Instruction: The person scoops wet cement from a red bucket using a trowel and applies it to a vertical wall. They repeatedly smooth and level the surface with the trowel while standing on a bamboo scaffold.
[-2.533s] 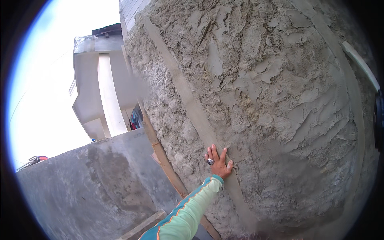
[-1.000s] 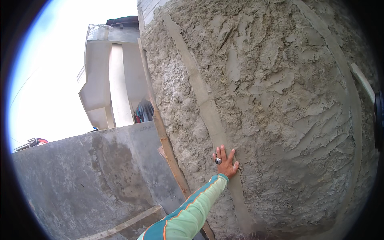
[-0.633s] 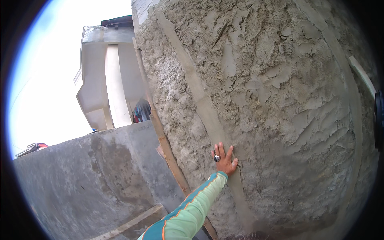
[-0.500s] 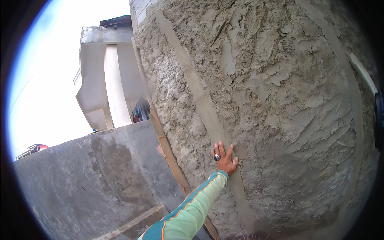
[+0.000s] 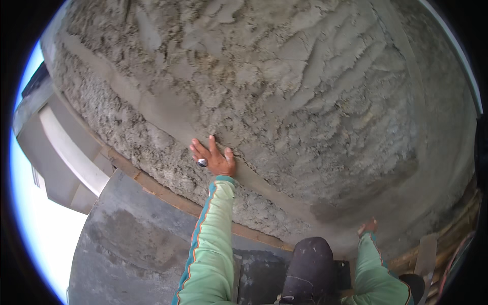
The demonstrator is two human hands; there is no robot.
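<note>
Wall [image 5: 284, 96] of rough plaster, directly ahead, now fills most of our view: we've tipped our head down since the last frames. The upper wall has dropped out of shot; its foot and our knee [image 5: 310, 267] have come in.

Left hand [image 5: 217, 162] hasn't left the smooth band [image 5: 119, 81]: palm down, fingers spread and unclenched, nothing grasped. Ring on one finger.

Bigger change: right hand [image 5: 368, 226] is now in frame, low near the foot of the wall. Small and foreshortened; can't tell if its fingers are free or round something, or if they touch the plaster.

Meaning for the work, our read: left side is a steady support, while attention has moved to the lower stretch, around the darker patch [image 5: 376, 185]. No tool visible in either hand.

Surroundings: timber strip [image 5: 170, 198] along the plaster's left edge, grey low wall [image 5: 122, 254] beyond it, wooden plank [image 5: 426, 254] at lower right.
</note>
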